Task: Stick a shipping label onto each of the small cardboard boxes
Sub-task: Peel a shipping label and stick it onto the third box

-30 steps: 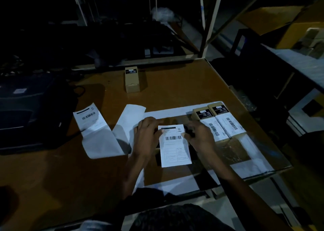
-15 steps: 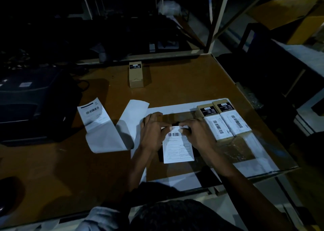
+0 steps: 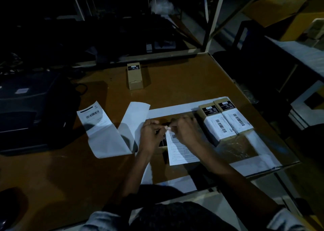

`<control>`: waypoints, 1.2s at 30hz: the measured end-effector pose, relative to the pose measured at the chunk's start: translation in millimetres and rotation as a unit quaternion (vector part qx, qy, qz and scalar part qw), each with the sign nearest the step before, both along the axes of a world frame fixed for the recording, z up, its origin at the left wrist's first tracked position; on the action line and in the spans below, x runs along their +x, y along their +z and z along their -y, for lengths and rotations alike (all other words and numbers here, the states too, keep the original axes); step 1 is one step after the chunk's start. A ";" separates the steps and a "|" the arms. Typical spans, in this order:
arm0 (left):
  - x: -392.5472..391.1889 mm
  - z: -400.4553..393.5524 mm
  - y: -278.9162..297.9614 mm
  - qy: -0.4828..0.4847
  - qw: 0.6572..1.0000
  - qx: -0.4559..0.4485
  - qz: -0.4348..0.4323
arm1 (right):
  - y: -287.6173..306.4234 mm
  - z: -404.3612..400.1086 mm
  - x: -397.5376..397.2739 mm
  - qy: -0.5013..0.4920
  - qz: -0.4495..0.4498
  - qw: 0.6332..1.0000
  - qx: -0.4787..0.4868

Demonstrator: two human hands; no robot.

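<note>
Lengthwise, label [image 3: 181, 151] runs toward the person, both hands [image 3: 185, 131] pinching its far end.

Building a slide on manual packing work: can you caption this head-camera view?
Both hands, left and right, press a shipping label onto a small box beside two labelled boxes.

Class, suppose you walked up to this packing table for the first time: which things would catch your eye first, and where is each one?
First, the two hands meeting at the table's near middle, left hand and right hand pinching the top of a white shipping label over a small box. Next, the two labelled boxes side by side to their right. Then the lone unlabelled box at the far edge, and the curled backing paper strip on the left.
</note>
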State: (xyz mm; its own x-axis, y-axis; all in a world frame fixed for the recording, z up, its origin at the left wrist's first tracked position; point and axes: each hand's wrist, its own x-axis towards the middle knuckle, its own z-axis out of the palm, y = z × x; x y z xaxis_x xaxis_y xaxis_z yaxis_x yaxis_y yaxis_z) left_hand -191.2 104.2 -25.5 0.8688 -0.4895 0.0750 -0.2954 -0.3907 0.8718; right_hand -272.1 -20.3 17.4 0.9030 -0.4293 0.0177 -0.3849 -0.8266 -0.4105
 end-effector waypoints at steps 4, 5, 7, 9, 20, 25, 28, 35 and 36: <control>-0.8 0.2 -0.9 -0.001 1.000 -0.019 -0.014 | 5.1 19.0 -9.7 -0.022 -0.058 0.997 -0.042; -0.3 0.7 -1.9 -0.003 1.000 -0.017 -0.016 | 6.4 28.6 -16.2 -0.039 -0.073 0.995 -0.053; 0.3 1.5 -3.3 -0.001 1.000 -0.012 -0.017 | 8.7 41.6 -24.5 -0.065 -0.102 0.990 -0.068; 0.9 2.9 -3.7 -0.001 1.000 -0.010 -0.018 | 7.8 38.9 -20.5 -0.076 -0.103 0.989 -0.068; 2.0 2.7 -4.1 0.004 0.999 -0.038 -0.033 | 12.5 15.9 -14.3 -0.082 -0.103 0.987 -0.095; 3.9 1.9 -5.3 -0.004 0.998 -0.042 -0.046 | 11.1 28.9 -16.8 -0.121 -0.105 0.983 -0.090; 6.8 2.0 -5.7 -0.003 0.998 -0.033 -0.043 | 5.6 3.7 0.4 -0.086 -0.084 0.991 -0.064; 7.3 3.0 -7.9 0.019 0.999 -0.015 -0.027 | 9.7 -15.7 4.6 -0.055 -0.077 0.988 -0.120; 5.8 2.8 -6.7 0.023 0.999 -0.014 -0.028 | 9.0 -7.6 -2.2 -0.059 -0.081 0.986 -0.136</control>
